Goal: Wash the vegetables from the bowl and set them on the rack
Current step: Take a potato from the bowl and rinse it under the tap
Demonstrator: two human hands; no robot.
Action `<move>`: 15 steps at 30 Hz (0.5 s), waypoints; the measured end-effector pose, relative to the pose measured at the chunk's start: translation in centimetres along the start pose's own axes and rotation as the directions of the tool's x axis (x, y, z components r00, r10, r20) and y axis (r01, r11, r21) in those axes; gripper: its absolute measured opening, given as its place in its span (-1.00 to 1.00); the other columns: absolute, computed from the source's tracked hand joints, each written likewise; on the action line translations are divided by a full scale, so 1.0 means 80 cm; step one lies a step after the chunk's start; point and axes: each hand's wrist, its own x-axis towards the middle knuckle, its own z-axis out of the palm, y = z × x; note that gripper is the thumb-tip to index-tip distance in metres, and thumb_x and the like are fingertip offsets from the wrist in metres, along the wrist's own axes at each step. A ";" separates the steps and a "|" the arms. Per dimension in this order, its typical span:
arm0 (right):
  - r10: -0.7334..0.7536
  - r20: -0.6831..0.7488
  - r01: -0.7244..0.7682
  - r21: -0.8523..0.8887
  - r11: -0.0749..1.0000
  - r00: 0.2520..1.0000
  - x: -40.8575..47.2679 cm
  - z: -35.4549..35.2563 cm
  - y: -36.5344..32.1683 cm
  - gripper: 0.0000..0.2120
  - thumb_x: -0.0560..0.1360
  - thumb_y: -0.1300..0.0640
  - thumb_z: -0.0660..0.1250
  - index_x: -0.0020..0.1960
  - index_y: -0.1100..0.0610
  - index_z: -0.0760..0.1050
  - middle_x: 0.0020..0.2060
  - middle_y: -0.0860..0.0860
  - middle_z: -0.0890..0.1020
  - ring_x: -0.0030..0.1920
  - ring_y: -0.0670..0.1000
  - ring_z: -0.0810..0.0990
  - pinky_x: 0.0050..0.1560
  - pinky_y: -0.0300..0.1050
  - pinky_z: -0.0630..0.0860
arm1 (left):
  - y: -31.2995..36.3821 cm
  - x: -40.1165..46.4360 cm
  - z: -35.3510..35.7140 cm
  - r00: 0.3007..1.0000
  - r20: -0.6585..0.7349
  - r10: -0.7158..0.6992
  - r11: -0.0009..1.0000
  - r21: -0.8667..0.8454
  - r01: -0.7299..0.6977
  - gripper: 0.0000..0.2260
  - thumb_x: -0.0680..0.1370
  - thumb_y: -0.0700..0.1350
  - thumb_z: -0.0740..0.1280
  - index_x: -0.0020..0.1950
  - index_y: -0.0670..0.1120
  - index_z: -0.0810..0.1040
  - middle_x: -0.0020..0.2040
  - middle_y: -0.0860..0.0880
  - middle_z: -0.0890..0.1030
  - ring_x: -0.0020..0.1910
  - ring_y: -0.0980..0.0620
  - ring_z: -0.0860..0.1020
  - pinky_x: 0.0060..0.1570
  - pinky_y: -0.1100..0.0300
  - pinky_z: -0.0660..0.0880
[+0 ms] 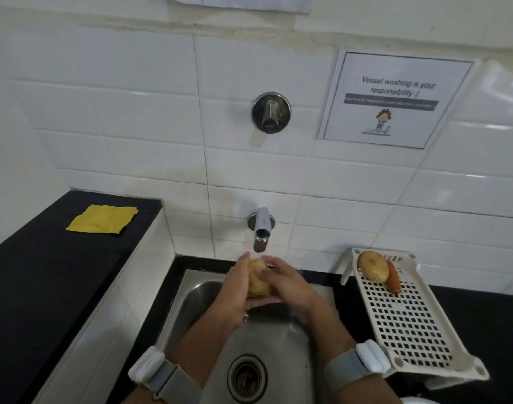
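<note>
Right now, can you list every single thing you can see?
potato in hands: 1, yellow-brown, under the tap, over the sink
potato on rack: 1, yellow-brown, rack's far end
carrot: 1, orange, touching that potato's right side
rack: 1, white, counter right of sink
sink: 1, steel
tap: 1, silver, on wall
wall knob: 1, chrome, above tap
cloth: 1, yellow, left counter
notice: 1, white, on tiles
left hand: grip on potato
right hand: grip on potato
wristbands: 2, grey-white

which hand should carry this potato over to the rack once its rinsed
Probably the right hand: the rack sits on its side of the sink. The left hand would have to cross over. Both grip the potato now.
</note>
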 end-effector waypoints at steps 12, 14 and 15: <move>-0.506 -0.195 0.251 -0.688 0.681 0.840 -0.048 -0.009 -0.002 -0.32 0.34 0.07 0.61 0.40 -0.11 0.44 0.21 -0.05 0.47 0.12 -0.01 0.59 0.16 -0.10 0.60 | -0.012 -0.004 0.018 0.944 0.055 0.326 0.700 0.657 -0.281 -0.45 0.65 0.36 -0.03 0.18 -0.02 0.53 0.02 -0.10 0.65 -0.01 -0.08 0.64 0.10 -0.05 0.60; -0.445 -0.166 0.197 -0.724 0.661 0.880 -0.054 -0.021 0.006 -0.32 0.34 0.04 0.61 0.39 -0.10 0.45 0.20 -0.01 0.49 0.11 0.02 0.59 0.19 0.00 0.60 | -0.019 -0.008 0.027 0.979 0.085 0.184 0.695 0.693 -0.191 -0.44 0.62 0.40 0.00 0.19 -0.01 0.52 0.00 -0.12 0.67 -0.08 -0.09 0.69 0.06 -0.05 0.66; -0.438 -0.179 0.198 -0.701 0.685 0.881 -0.058 -0.027 0.008 -0.32 0.34 0.02 0.61 0.39 -0.09 0.43 0.19 -0.01 0.51 0.12 0.02 0.59 0.19 -0.01 0.59 | -0.020 -0.007 0.033 0.978 0.101 0.183 0.676 0.709 -0.200 -0.45 0.62 0.39 0.02 0.19 -0.02 0.52 -0.01 -0.11 0.68 -0.11 -0.08 0.70 0.03 -0.03 0.67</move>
